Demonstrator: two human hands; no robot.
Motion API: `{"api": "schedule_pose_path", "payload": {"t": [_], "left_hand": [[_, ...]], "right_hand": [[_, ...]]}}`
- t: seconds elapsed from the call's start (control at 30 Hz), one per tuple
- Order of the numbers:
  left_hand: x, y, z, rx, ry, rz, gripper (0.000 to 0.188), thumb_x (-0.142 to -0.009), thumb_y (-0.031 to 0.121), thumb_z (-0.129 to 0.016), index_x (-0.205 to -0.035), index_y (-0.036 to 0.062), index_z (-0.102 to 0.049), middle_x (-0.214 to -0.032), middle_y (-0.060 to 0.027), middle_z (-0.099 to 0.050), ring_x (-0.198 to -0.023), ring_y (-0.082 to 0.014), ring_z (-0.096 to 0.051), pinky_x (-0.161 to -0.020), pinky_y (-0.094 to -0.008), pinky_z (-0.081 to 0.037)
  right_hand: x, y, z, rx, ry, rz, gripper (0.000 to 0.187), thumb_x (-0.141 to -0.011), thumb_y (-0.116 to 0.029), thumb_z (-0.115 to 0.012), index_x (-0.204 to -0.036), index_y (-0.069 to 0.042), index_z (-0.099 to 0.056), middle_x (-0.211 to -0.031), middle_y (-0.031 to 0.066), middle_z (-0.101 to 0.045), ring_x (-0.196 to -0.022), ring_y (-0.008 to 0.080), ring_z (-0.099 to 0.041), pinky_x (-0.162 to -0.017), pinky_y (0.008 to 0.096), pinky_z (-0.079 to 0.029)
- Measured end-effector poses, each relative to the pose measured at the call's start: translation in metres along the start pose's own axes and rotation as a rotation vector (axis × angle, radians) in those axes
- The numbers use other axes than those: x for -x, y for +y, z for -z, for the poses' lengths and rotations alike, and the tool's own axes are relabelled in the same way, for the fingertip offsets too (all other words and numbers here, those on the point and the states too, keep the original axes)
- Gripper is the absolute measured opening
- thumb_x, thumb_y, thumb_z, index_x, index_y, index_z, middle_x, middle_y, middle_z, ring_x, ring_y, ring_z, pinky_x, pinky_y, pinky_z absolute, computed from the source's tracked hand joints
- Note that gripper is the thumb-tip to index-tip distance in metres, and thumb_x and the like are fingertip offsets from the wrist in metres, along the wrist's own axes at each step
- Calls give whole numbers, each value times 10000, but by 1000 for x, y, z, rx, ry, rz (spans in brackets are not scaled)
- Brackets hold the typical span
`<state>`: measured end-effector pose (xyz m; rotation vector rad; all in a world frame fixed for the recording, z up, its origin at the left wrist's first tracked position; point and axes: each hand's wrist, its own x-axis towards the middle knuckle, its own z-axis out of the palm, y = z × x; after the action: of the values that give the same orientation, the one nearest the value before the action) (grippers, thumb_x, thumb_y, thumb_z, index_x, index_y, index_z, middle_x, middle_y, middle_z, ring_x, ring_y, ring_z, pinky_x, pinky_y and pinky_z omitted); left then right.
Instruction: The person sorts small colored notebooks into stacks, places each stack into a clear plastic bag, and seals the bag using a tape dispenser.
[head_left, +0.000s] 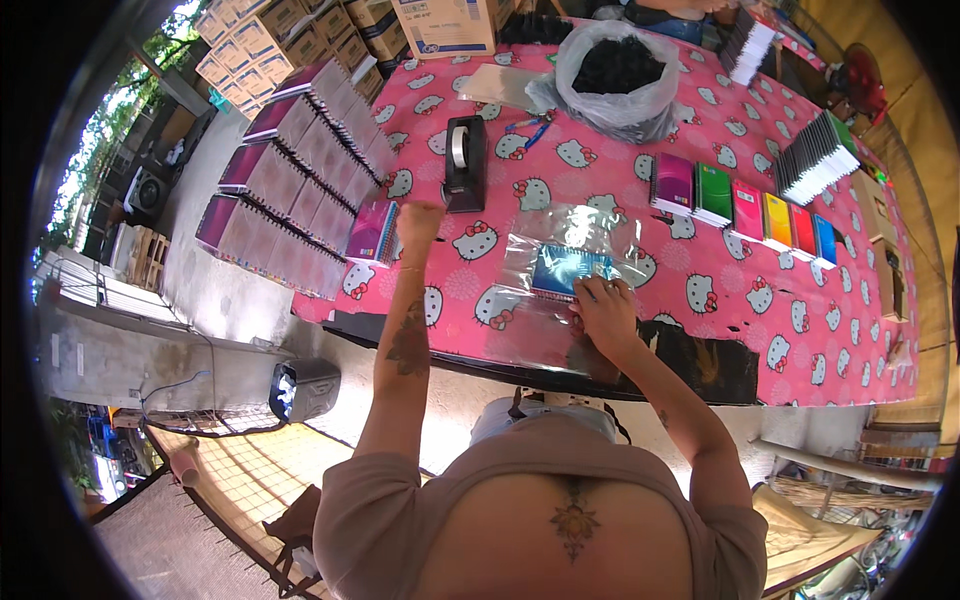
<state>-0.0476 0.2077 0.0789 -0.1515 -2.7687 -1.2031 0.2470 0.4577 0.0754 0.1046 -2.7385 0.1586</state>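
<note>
A small blue spiral notebook [570,268] lies at the middle of the table with a clear plastic sheet [520,235] spread around it. My right hand [605,305] grips the notebook's lower right edge, fingers on top and thumb at the near side. Farther left, my left hand [419,222] is closed into a fist above the table. Whatever it holds, if anything, is hidden. Beside that hand a purple notebook [372,235] leans against tall stacks of notebooks [285,195]. Just beyond it stands a black tape dispenser [465,165] with a white roll.
A white plastic bag [620,110] with dark contents stands at the back, scissors [537,132] with blue handles to its left. Colored notebooks [745,208] line the right side, near a black-edged stack [818,160]. Cardboard boxes [445,25] rise behind. Another person [670,18] is at the far edge.
</note>
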Motion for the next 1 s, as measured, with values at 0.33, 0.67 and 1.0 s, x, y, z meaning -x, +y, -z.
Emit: {"api": "schedule_pose_path", "payload": {"t": [0.33,0.67,1.0], "left_hand": [[165,106,-76,-425,-306,-463,335,-808,370,-743,-738,42,-734,-727,-145,-696,-678,-294,-684,-614,-422,-526],[183,118,-43,-366,-414,-352,444,-756,436,-793,-916,35,-687,-790,-176,-673,-769,-377,-671,-675,-494,-508],[197,111,-34,311,-175,-615,219,-902,6,-578,-1120,2,-596,-1013,-193,-655,-851,-386,-626,-731,-424,-520]], "right_hand": [[2,4,-6,-7,96,66,419,-801,-320,-710,-1129,-68,-643,-1041,50,-606,-1121,211,-599,-962,401,-406],[-18,24,11,-147,-46,-3,477,-851,-414,-684,-1237,-136,-645,-1213,84,-561,-1161,303,-560,-1008,497,-384],[-117,136,40,-1181,-900,-494,741,-959,-702,-370,-1371,-121,-574,-1241,244,-634,-1077,262,-661,-915,361,-486]]}}
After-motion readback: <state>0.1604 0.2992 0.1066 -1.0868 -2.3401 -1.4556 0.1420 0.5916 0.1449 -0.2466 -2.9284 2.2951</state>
